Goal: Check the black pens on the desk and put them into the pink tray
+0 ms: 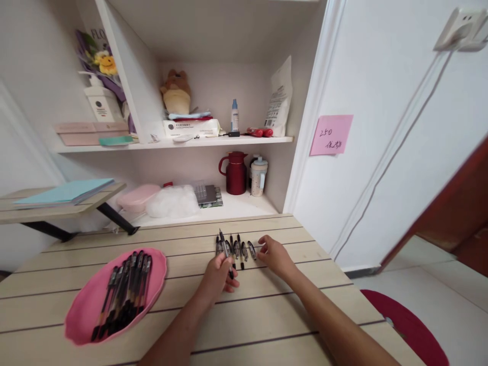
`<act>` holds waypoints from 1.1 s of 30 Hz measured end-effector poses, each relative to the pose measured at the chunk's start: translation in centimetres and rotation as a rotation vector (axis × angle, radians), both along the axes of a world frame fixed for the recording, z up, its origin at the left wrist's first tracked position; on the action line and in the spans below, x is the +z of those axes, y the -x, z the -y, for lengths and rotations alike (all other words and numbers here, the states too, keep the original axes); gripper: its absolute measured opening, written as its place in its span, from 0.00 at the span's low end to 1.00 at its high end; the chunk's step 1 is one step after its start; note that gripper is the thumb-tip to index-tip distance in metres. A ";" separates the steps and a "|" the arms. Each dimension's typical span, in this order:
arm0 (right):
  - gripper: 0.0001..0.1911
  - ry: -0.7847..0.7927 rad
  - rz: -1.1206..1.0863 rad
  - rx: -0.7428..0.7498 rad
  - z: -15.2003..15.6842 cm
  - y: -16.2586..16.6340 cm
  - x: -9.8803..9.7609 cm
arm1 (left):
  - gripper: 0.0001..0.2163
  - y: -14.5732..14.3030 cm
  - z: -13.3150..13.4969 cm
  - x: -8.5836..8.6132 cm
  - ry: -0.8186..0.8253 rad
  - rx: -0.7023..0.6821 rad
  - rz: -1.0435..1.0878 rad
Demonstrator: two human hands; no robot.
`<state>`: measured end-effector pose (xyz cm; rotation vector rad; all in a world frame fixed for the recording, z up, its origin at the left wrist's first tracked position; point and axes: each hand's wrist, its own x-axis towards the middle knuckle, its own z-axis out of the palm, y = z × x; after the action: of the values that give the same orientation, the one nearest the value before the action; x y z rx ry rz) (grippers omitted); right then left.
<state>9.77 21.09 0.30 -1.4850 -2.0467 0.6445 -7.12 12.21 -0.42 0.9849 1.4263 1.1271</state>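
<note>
My left hand [219,274] is closed around a black gel pen [224,245], whose bare tip points away from me. Beyond it, several pen parts lie in a loose row on the table: uncapped pens [240,254] with their tips pointing to the back, and dark pen caps [244,251] among them. My right hand [275,255] hovers at the right end of this row with thumb and fingers curved and a little apart. Just left of its fingertips lies the last cap [252,250]. I see nothing between those fingers.
A pink scalloped plate [72,310] with several capped pens [131,284] stands at left on the slatted table [263,325]. Behind are a small raised stand [114,192] and a white shelf holding a dark red jug [236,175]. A cable [385,175] runs down the right wall.
</note>
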 end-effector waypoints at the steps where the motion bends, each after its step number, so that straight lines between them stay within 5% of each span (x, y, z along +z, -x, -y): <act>1: 0.16 0.013 0.016 0.008 0.1 0.2 -0.4 | 0.14 0.0 -0.1 -0.3 -0.002 -0.007 -0.014; 7: 0.18 -0.017 0.079 0.045 0.7 1.4 -2.1 | 0.13 -0.1 -0.4 -1.5 -0.030 -0.049 -0.078; 12: 0.17 0.004 0.107 0.016 0.3 0.2 -1.0 | 0.13 -0.1 -0.2 -1.5 -0.055 -0.066 -0.108; 17: 0.04 0.212 -0.372 0.095 -0.1 -0.7 2.1 | 0.12 -0.6 0.6 -0.4 -0.129 -0.157 -0.267; 22: 0.11 0.336 -0.928 0.103 0.7 -0.4 4.1 | 0.13 -1.2 1.3 0.7 -0.179 -0.217 -0.393; 33: 0.12 0.343 -1.013 0.147 1.4 0.4 4.3 | 0.13 -1.3 1.3 0.7 -0.196 -0.231 -0.435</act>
<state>9.38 19.71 4.64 -0.8430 -1.2706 1.4880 -5.82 10.90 0.30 1.5655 1.5063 0.9271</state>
